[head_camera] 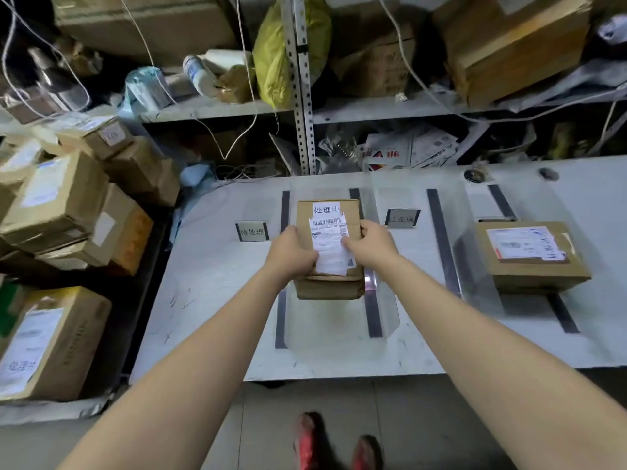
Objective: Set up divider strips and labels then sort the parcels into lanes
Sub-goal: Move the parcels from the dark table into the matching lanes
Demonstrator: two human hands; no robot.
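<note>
The left hand (293,252) grips the left edge of the parcel (328,247); the right hand (369,244) clasps its right edge. It sits between two divider strips (441,239), fingers curled over both sides. Lowering it flat, centred clear of either strip, looks wise.

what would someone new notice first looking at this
Both hands, left hand and right hand, grip a brown labelled parcel over the second lane of the white table, between dark divider strips. Another labelled parcel sits in a lane far right, and a heap of cardboard boxes crowds the left.
</note>
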